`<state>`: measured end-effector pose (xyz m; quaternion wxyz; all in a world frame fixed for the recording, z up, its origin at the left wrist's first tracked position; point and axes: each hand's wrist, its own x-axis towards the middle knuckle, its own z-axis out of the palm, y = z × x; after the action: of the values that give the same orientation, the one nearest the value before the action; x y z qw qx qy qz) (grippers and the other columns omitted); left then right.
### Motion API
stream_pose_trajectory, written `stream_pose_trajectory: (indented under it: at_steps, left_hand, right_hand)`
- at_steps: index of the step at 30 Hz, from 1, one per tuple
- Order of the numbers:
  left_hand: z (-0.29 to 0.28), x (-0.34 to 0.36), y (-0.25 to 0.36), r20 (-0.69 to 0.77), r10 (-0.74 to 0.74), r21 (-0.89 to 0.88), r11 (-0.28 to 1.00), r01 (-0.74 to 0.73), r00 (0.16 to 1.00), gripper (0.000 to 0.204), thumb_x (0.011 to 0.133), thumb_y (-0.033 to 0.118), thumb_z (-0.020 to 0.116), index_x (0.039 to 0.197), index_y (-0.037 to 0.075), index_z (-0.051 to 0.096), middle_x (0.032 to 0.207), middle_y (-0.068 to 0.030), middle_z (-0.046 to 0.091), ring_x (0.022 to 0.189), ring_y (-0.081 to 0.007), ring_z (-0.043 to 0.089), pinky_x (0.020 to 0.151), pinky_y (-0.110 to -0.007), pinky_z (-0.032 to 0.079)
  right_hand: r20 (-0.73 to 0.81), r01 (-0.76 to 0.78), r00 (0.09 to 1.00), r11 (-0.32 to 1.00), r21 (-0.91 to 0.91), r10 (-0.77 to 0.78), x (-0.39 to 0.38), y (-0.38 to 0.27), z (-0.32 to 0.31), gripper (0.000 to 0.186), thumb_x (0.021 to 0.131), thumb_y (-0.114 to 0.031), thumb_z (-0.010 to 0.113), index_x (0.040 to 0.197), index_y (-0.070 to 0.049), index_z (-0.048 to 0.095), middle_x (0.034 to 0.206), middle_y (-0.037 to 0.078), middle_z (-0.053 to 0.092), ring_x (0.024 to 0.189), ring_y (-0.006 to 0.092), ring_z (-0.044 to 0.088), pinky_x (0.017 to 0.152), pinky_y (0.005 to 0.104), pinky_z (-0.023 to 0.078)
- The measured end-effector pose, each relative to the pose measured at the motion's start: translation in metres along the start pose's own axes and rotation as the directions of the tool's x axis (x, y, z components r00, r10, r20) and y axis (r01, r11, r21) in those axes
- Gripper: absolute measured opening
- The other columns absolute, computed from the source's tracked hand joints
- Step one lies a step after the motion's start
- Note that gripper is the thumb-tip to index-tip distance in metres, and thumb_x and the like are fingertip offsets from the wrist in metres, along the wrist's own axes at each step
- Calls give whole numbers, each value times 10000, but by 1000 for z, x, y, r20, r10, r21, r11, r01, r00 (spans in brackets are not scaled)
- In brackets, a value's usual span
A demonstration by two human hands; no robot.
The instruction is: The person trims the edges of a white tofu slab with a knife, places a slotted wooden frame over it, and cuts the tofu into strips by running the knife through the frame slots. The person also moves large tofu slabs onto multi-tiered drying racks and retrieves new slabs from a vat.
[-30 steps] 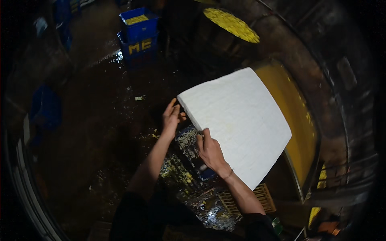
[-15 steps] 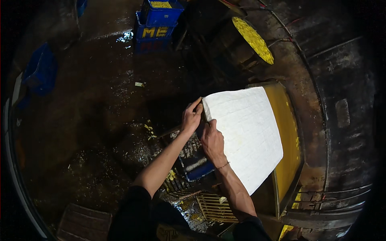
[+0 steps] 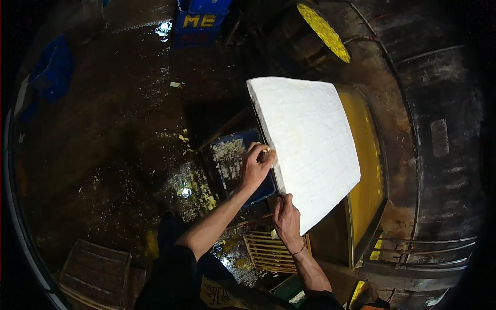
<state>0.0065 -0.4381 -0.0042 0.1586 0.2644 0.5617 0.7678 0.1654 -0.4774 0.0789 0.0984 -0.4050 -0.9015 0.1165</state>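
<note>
A large white slab (image 3: 310,139), faintly scored with lines, lies tilted over a yellow-topped stand; its thin left side shows a dark edge beneath. My left hand (image 3: 257,164) is at the middle of that left side, fingers curled and pinched; a small pale bit seems to show between them, too small to name. Lower down, near the slab's near corner, my right hand (image 3: 288,219) grips the edge, thumb on the side and fingers partly hidden. Below my left hand stands a blue crate (image 3: 266,191) with whitish scraps (image 3: 230,157) in it.
The stand's yellow surface (image 3: 364,150) shows right of the slab. A yellow slatted rack (image 3: 271,253) is near my right forearm. Blue crates (image 3: 199,23) are stacked far off, another blue crate (image 3: 51,70) at far left. Wet floor carries yellowish crumbs (image 3: 199,191); a wooden slatted piece (image 3: 95,271) lies lower left.
Both my hands have slid nearer along the slab's left edge, the left hand leaving the far corner. The blue crate with scraps is more in view; the whole scene sits slightly higher.
</note>
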Motion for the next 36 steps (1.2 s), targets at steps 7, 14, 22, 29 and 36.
stream_pose_trajectory:
  at_steps: [7,14,22,29,36]
  left_hand:
    - [20,-106,9,39,-85,-6,996,86,996,199,842,109,660,978,-16,588,898,-131,545,825,-275,561,743,-372,459]
    - [52,-217,15,67,-408,-80,907,413,910,287,968,325,589,1054,55,544,766,4,501,592,-62,489,495,-255,406]
    - [-1,-182,-48,52,-986,-330,135,934,161,341,962,447,474,829,147,564,642,-8,538,442,-160,494,374,-294,375]
    - [-76,-27,-187,17,-670,398,686,610,742,545,934,514,530,1143,16,602,972,-174,665,880,-317,620,816,-418,471]
    - [11,159,-2,29,138,364,921,-138,990,268,955,120,555,1169,-39,523,1114,-170,513,1036,-276,533,913,-391,438]
  right_hand:
    - [96,-72,993,997,-23,74,-91,33,-33,158,919,-56,574,1039,3,491,735,244,624,621,415,626,500,477,480]
    - [-9,-72,997,988,133,74,-156,76,-16,184,950,-90,547,1101,12,518,736,251,613,644,418,627,526,451,470]
    - [256,-515,856,688,512,450,-152,-5,16,198,987,-181,531,1099,-19,506,711,204,581,603,294,560,584,365,443]
    - [-47,-365,745,466,806,665,-94,-50,-74,147,998,-145,527,1080,-24,537,815,13,505,689,69,468,603,228,412]
    - [-125,-197,178,159,967,976,-125,-5,-66,144,982,-165,520,1109,-97,518,686,-39,488,501,27,413,413,199,305]
